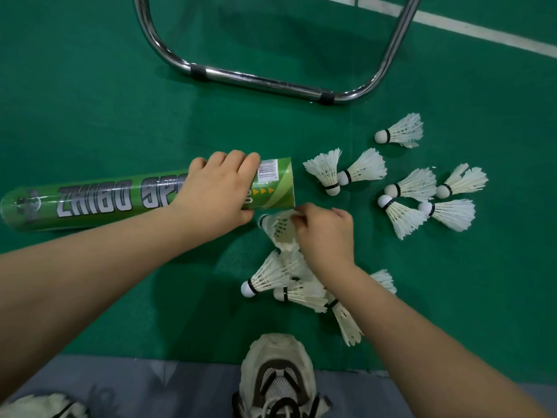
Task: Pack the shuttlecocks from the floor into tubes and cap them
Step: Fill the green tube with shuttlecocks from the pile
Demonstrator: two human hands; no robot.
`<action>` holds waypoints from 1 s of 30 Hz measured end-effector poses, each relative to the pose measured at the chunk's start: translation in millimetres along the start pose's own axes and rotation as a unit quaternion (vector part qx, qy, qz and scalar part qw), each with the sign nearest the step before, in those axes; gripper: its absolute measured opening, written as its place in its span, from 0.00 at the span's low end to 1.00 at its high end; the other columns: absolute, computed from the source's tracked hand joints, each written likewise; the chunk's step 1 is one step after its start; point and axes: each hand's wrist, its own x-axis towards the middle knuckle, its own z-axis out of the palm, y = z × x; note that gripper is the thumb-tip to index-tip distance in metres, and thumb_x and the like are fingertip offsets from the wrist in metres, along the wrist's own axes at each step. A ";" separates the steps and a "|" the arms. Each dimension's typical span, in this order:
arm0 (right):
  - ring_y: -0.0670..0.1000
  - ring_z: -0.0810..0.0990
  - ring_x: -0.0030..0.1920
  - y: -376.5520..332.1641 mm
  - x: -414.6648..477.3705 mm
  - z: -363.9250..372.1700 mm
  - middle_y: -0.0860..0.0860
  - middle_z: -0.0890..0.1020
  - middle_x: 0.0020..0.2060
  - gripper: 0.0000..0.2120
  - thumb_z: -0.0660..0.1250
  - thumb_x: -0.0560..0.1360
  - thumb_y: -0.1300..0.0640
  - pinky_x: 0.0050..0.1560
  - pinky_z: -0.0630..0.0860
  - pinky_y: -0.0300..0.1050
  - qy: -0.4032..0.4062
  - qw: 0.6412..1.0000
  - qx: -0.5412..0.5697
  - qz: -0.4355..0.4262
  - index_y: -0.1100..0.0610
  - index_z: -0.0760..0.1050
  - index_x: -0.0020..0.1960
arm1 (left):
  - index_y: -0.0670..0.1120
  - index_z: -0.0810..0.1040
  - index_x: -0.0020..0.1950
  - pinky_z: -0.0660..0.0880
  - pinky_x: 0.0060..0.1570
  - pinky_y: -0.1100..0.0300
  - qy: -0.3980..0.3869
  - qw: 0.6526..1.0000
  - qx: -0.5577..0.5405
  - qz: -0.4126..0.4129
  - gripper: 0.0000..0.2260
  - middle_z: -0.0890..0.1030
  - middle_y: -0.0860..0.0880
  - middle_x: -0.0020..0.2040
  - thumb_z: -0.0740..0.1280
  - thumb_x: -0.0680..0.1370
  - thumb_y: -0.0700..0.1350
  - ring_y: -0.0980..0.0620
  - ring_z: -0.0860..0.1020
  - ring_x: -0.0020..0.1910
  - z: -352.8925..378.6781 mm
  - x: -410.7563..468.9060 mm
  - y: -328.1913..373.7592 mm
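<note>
A green shuttlecock tube (99, 200) lies on the green court floor with its open mouth (287, 182) facing right. My left hand (217, 188) grips the tube near that mouth. Just below the mouth my right hand (324, 233) pinches the feathers of a white shuttlecock (278, 227) whose cork points up-left toward the tube. Several more white shuttlecocks lie to the right (404, 191) and in a small pile under my right wrist (289, 285). No cap is in view.
A chrome tubular frame (259, 81) rests on the floor behind the tube. A white court line (470, 28) crosses the top right. My shoes (278, 378) stand at the bottom edge, where the green mat meets a grey floor.
</note>
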 end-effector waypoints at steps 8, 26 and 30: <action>0.44 0.76 0.39 35.6 17.9 -32.4 0.45 0.80 0.38 0.12 0.58 0.78 0.64 0.45 0.74 0.40 0.057 0.838 0.474 0.264 0.53 0.79 0.48 | 0.44 0.62 0.68 0.65 0.55 0.48 0.004 1.000 0.000 -0.003 0.33 0.70 0.44 0.61 0.71 0.69 0.53 0.42 0.69 0.58 -3.2 0.9 -1.7; 0.51 0.78 0.47 9.6 11.9 -56.1 0.59 0.83 0.47 0.21 0.56 0.60 0.61 0.52 0.74 0.44 -0.235 0.815 0.528 0.026 0.60 0.80 0.49 | 0.46 0.59 0.69 0.64 0.58 0.48 -0.007 0.999 -0.023 0.038 0.34 0.68 0.47 0.63 0.70 0.70 0.55 0.44 0.68 0.60 -3.9 -0.4 28.2; 0.49 0.78 0.47 15.8 13.7 -66.2 0.56 0.80 0.47 0.26 0.56 0.57 0.64 0.51 0.74 0.42 -0.351 0.788 0.503 0.056 0.63 0.77 0.53 | 0.45 0.61 0.69 0.64 0.55 0.49 -0.016 0.999 -0.005 0.050 0.34 0.70 0.46 0.62 0.70 0.69 0.54 0.43 0.69 0.58 1.0 -8.9 35.2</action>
